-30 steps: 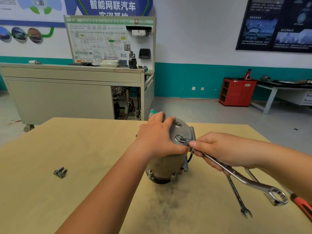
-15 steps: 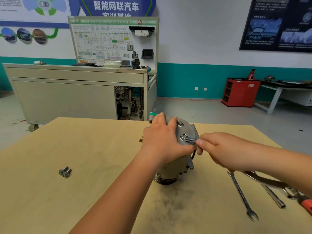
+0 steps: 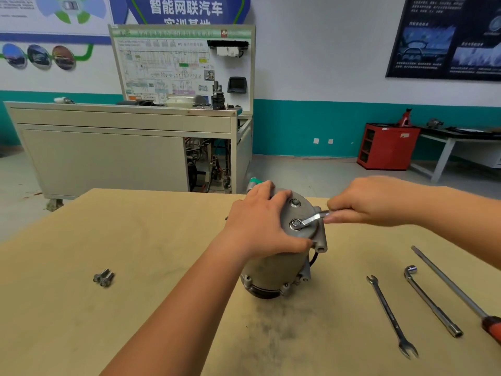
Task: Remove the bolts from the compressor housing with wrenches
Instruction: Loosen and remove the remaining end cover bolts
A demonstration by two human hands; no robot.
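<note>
Left hand gripping compressor; right hand holding wrench, its ring sitting on bolt.

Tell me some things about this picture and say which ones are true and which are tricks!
1. The right hand grips a ring wrench whose ring is fitted over a bolt on top of the compressor. True.
2. The left hand holds the screwdriver. False: it holds the compressor; the screwdriver lies on the table, to the right.
3. Two loose bolts lie on the table left of the compressor. True.
4. Every bolt is out of the compressor's top. False: a second bolt sits in it just beyond the ring.
</note>
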